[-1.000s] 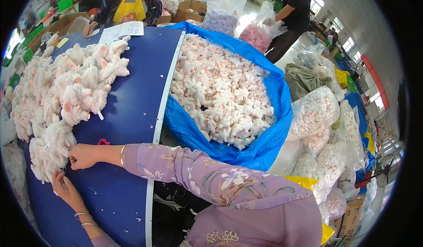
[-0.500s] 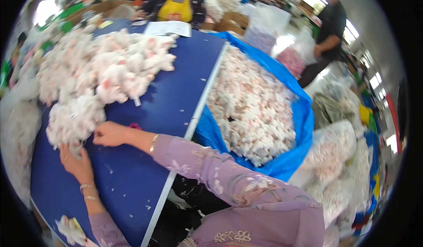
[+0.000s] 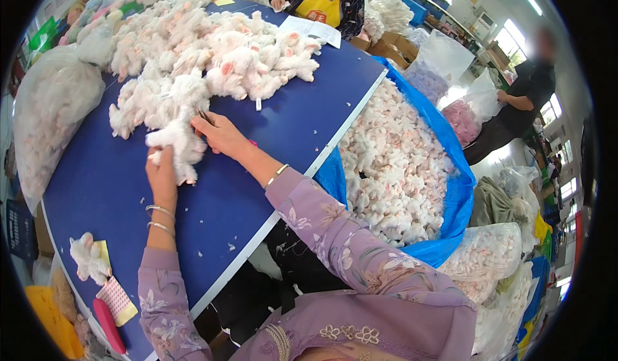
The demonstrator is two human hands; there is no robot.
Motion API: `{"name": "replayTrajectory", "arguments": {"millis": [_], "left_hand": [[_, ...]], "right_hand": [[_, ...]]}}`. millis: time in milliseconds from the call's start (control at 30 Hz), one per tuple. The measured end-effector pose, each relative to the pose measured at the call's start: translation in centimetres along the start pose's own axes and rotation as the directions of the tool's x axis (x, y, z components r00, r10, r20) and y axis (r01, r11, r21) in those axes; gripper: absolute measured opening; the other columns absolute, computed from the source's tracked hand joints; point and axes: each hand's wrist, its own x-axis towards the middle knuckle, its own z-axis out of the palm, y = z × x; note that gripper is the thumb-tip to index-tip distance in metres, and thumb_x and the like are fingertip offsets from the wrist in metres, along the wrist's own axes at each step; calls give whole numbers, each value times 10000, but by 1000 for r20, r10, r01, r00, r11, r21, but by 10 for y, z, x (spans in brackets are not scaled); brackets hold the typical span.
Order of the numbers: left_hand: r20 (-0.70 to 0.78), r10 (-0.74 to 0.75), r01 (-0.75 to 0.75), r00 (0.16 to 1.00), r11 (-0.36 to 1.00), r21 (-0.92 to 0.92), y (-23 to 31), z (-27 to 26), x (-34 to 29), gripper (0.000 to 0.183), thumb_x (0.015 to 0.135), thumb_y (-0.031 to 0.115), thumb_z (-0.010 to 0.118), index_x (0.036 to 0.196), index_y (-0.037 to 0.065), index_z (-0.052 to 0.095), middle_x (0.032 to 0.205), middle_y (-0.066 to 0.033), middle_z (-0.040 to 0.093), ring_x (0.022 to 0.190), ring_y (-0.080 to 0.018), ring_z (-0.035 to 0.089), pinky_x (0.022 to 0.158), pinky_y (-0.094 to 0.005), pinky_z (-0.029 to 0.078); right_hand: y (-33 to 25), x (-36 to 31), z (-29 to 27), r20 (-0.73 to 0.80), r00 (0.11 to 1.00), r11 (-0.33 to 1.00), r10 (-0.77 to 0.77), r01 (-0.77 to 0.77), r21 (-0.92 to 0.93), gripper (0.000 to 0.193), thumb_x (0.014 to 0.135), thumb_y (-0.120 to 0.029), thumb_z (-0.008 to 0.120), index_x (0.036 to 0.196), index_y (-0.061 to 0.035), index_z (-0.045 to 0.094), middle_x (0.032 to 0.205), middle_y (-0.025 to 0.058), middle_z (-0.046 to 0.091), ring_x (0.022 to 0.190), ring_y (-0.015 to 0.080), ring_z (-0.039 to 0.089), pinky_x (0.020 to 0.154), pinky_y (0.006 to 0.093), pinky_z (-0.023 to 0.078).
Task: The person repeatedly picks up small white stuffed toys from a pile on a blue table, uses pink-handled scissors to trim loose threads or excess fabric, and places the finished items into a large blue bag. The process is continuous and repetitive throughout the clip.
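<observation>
My left hand (image 3: 162,173) grips a small white plush toy (image 3: 180,141) above the blue table (image 3: 270,139). Close by, my right hand (image 3: 224,137) is closed around a small dark pointed tool (image 3: 205,116), its tips at the toy's upper edge; whether it is snips or tweezers is unclear. Just beyond both hands spreads a large heap of similar white plush toys (image 3: 238,65), some with pink ears. A small pink object (image 3: 252,143) shows partly behind my right wrist.
A blue sack (image 3: 458,197) full of small white plush pieces (image 3: 396,168) stands right of the table. A single toy (image 3: 89,258), a card (image 3: 117,302) and a red-pink case (image 3: 108,325) lie at near left. Two people (image 3: 322,3) (image 3: 524,97) are farther off.
My left hand has lifted a plush toy off the near end of the heap. My right hand has come up to it, the dark tool now showing. The view has shifted.
</observation>
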Motion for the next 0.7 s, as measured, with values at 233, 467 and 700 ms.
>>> {"name": "replayTrajectory", "arguments": {"millis": [233, 467, 700], "left_hand": [[-13, -95, 95, 995, 995, 8, 30, 34, -24, 255, 929, 220, 561, 1064, 6, 592, 899, -14, 611, 767, -68, 540, 665, -237, 445], [14, -135, 132, 991, 986, 103, 25, 29, -23, 286, 926, 226, 583, 1084, -11, 606, 944, -37, 644, 818, -86, 576, 717, -250, 470], [69, -148, 143, 987, 987, 73, 17, 25, -21, 305, 932, 226, 581, 1116, -17, 601, 974, -47, 650, 852, -95, 585, 757, -254, 476]], "right_hand": [[8, -14, 10, 50, 993, 992, -107, 110, -55, 444, 864, -305, 647, 1073, 84, 603, 924, 93, 643, 780, 103, 563, 664, 282, 478], [1, -15, 4, 15, 1000, 999, 11, -10, -53, 368, 869, -263, 643, 992, 82, 623, 867, 65, 639, 743, 103, 548, 662, 292, 471], [-5, -18, 6, 7, 1000, 1000, 27, -27, -6, 334, 865, -248, 649, 949, 75, 629, 826, 46, 630, 710, 91, 529, 626, 287, 458]]}}
